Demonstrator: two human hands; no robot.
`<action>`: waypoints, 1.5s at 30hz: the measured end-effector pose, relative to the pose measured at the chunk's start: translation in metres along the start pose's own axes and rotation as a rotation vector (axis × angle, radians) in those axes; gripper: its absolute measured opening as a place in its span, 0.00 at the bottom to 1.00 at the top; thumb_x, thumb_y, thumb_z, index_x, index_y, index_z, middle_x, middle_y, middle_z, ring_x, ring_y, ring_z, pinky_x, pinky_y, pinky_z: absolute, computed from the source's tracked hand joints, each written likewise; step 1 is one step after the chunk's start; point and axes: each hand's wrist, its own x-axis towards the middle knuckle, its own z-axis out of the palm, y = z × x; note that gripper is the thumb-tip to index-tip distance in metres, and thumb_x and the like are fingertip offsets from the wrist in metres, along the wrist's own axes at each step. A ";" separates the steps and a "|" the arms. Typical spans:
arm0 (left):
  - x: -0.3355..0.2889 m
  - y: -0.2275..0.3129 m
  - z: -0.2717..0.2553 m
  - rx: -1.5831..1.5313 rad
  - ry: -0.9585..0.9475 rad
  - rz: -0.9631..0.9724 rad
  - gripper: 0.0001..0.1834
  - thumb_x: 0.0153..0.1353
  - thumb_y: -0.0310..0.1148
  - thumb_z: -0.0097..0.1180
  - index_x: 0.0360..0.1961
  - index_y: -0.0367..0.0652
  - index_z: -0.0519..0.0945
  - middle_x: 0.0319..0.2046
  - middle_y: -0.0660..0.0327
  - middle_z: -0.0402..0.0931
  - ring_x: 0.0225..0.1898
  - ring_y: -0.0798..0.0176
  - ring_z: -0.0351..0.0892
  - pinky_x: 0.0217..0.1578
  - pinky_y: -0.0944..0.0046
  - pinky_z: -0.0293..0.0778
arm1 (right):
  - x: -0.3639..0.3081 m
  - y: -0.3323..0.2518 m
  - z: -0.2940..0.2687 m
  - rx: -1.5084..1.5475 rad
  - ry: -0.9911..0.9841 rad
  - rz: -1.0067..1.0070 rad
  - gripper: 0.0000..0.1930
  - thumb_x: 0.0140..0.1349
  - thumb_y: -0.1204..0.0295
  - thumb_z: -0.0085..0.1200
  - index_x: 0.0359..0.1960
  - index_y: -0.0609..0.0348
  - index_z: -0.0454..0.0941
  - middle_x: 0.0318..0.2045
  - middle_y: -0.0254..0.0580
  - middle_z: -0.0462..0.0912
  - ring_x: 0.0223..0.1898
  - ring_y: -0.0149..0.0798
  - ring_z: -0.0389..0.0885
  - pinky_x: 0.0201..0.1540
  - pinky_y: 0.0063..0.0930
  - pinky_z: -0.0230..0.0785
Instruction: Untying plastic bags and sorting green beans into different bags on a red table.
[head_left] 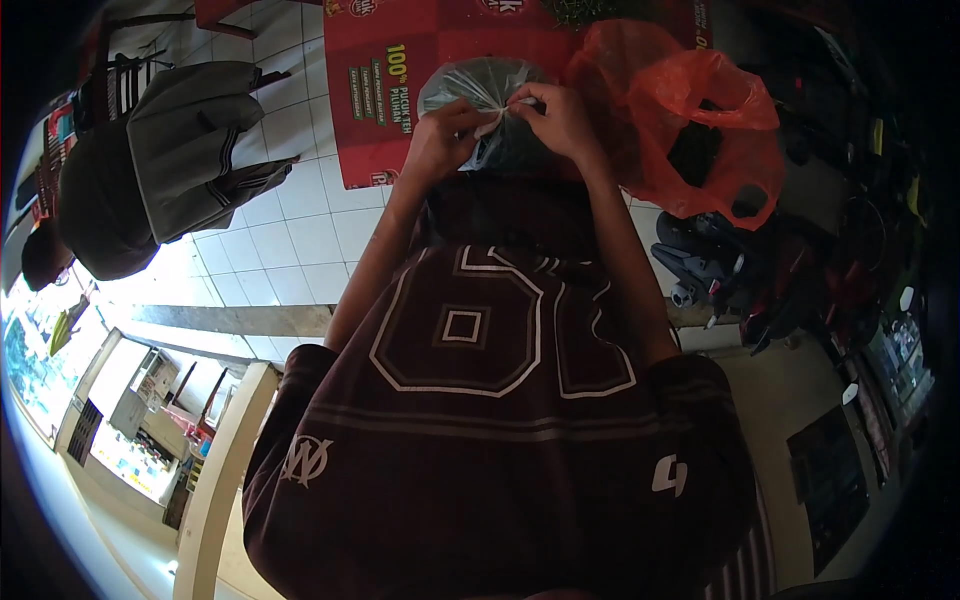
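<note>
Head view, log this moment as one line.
left hand: pinching bag neck | right hand: pinching bag neck | clear plastic bag: dark contents, on red table | orange plastic bag: right, open

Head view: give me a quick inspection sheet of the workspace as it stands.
Surface: red printed table.
Job's things: clear plastic bag with dark contents, neck gathered with a pale tie.
Clutter: open red plastic bag beside it; green bits at the far edge.
Hands: left hand and right hand pinch the bag's neck.
Cables: nothing seen.
Surroundings: white tiled floor; another person in grey on the left.
</note>
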 end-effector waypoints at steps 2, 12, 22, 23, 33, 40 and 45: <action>-0.004 -0.002 0.002 0.027 0.032 0.064 0.16 0.58 0.23 0.65 0.48 0.46 0.89 0.30 0.57 0.81 0.29 0.63 0.82 0.32 0.61 0.76 | -0.001 0.002 0.004 0.038 0.010 0.016 0.08 0.64 0.68 0.63 0.41 0.58 0.86 0.34 0.44 0.88 0.32 0.36 0.86 0.36 0.31 0.73; 0.035 0.006 -0.034 0.018 -0.071 -0.001 0.08 0.58 0.29 0.66 0.39 0.44 0.89 0.35 0.58 0.88 0.31 0.64 0.86 0.34 0.62 0.80 | -0.003 0.009 0.009 0.153 0.016 0.019 0.11 0.66 0.66 0.61 0.43 0.60 0.86 0.33 0.44 0.88 0.34 0.33 0.85 0.40 0.31 0.74; 0.032 0.009 -0.001 0.246 -0.044 0.031 0.06 0.53 0.29 0.67 0.33 0.43 0.86 0.31 0.59 0.83 0.31 0.54 0.86 0.34 0.58 0.80 | 0.000 0.016 0.015 0.117 -0.025 0.098 0.11 0.68 0.67 0.60 0.43 0.62 0.85 0.35 0.43 0.88 0.36 0.30 0.84 0.42 0.30 0.73; 0.032 0.006 0.002 0.200 -0.014 0.054 0.06 0.54 0.28 0.66 0.34 0.43 0.85 0.31 0.58 0.82 0.32 0.53 0.85 0.34 0.57 0.79 | 0.001 0.018 0.017 0.118 -0.025 0.100 0.11 0.68 0.67 0.60 0.43 0.62 0.85 0.35 0.43 0.88 0.36 0.30 0.84 0.42 0.30 0.73; 0.021 0.000 0.014 0.004 0.145 -0.048 0.07 0.56 0.28 0.67 0.35 0.40 0.83 0.32 0.58 0.84 0.33 0.57 0.86 0.36 0.58 0.79 | -0.001 -0.001 0.009 0.106 -0.016 0.061 0.09 0.65 0.69 0.62 0.42 0.60 0.86 0.33 0.42 0.88 0.33 0.32 0.84 0.40 0.29 0.73; 0.011 0.015 0.018 0.138 0.237 -0.049 0.07 0.50 0.32 0.71 0.27 0.42 0.85 0.25 0.60 0.84 0.27 0.60 0.86 0.30 0.59 0.79 | -0.004 0.008 0.015 0.139 -0.010 0.053 0.09 0.65 0.70 0.62 0.43 0.60 0.87 0.34 0.42 0.89 0.36 0.29 0.84 0.43 0.28 0.73; 0.016 0.019 0.022 0.095 0.230 -0.265 0.10 0.49 0.36 0.70 0.27 0.40 0.88 0.22 0.57 0.85 0.24 0.61 0.86 0.30 0.61 0.80 | -0.008 0.007 0.015 0.147 -0.002 0.081 0.09 0.66 0.70 0.61 0.43 0.60 0.87 0.36 0.43 0.90 0.38 0.30 0.85 0.46 0.28 0.73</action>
